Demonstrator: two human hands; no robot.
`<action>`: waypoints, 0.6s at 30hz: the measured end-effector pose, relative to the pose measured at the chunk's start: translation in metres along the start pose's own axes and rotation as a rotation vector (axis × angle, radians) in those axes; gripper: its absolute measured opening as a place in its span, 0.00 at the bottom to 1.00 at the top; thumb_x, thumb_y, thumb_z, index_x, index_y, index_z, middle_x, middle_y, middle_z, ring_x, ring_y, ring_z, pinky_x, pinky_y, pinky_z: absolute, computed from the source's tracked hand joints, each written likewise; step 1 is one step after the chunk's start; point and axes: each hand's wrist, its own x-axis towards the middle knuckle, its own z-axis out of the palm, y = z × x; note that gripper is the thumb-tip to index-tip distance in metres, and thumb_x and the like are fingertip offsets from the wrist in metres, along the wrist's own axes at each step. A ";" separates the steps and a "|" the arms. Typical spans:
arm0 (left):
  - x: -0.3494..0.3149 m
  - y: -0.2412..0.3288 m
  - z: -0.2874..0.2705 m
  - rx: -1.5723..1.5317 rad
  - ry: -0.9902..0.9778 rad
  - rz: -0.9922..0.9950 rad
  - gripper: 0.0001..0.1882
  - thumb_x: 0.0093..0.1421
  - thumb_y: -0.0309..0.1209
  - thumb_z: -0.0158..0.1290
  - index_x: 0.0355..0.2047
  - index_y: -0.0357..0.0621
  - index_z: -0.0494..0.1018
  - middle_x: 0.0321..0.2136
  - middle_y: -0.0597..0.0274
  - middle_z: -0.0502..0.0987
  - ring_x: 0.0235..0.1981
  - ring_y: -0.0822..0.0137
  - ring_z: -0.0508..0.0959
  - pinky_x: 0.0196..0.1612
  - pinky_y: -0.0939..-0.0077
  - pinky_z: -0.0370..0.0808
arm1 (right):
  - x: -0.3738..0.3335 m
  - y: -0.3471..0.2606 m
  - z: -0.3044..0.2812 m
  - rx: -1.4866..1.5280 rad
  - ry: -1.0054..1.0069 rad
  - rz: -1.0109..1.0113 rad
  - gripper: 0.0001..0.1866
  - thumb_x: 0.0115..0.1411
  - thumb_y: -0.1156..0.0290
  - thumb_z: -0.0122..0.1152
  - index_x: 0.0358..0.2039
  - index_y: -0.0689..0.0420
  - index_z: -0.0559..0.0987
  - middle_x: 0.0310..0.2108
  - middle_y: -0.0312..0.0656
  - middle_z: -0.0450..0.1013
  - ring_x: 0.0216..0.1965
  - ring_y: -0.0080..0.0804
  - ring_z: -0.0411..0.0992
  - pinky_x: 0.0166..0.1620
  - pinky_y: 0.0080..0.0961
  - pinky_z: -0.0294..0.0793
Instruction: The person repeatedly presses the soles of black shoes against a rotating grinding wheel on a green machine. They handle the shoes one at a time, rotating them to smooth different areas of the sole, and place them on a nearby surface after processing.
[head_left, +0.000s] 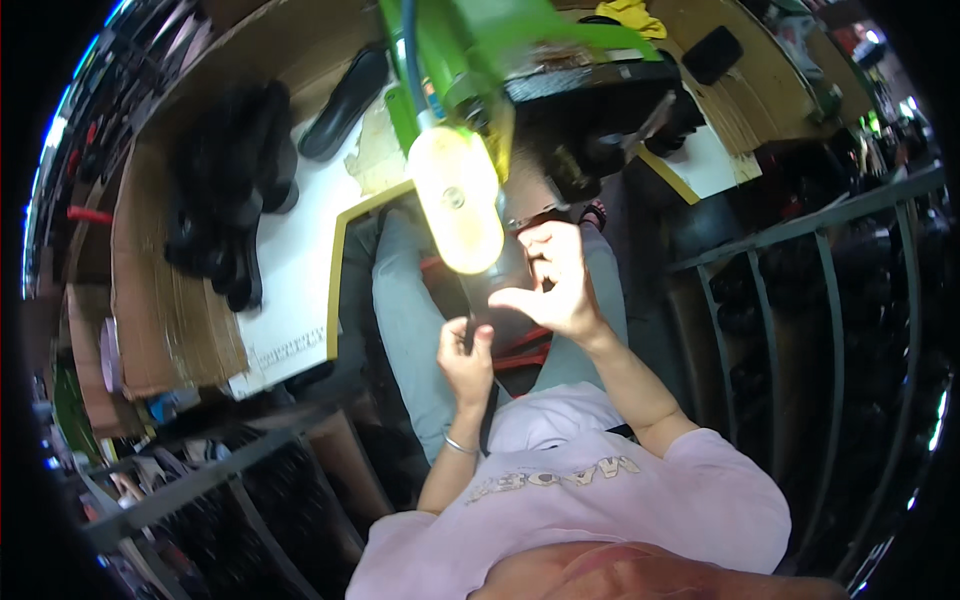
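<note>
Here, black shoes point(225, 190) lie piled on the white bench well left of the glowing lamp point(456, 198). Just below that lamp, your left hand point(465, 360) pinches the dark shoe piece point(500, 290), fingers clamped; your right hand point(555, 280) steadies its far side, fingers curled against it.

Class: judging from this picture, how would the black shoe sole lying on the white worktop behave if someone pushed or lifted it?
The black shoe sole lies flat, so it would probably slide, not roll. It looks thin and long, so likely light and somewhat bendy.
</note>
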 end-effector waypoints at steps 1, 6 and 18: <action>-0.003 -0.003 0.003 -0.075 -0.052 -0.014 0.18 0.59 0.37 0.62 0.38 0.35 0.71 0.32 0.66 0.73 0.34 0.76 0.72 0.40 0.80 0.71 | 0.002 -0.012 -0.010 -0.056 -0.017 0.017 0.41 0.37 0.78 0.81 0.52 0.61 0.66 0.42 0.37 0.68 0.34 0.14 0.68 0.28 0.14 0.71; 0.027 0.021 -0.018 0.252 -0.276 0.395 0.21 0.56 0.35 0.63 0.44 0.34 0.71 0.40 0.55 0.74 0.39 0.64 0.75 0.46 0.72 0.73 | -0.016 -0.081 -0.116 -0.320 -0.188 -0.172 0.36 0.38 0.75 0.78 0.50 0.63 0.72 0.42 0.45 0.74 0.42 0.35 0.73 0.44 0.29 0.73; 0.302 0.023 -0.074 1.165 -0.113 0.526 0.17 0.51 0.24 0.58 0.43 0.38 0.71 0.40 0.53 0.72 0.40 0.56 0.71 0.45 0.65 0.70 | 0.068 0.068 -0.341 -0.976 0.573 -0.424 0.19 0.37 0.91 0.52 0.32 0.61 0.73 0.36 0.48 0.72 0.44 0.48 0.72 0.50 0.35 0.70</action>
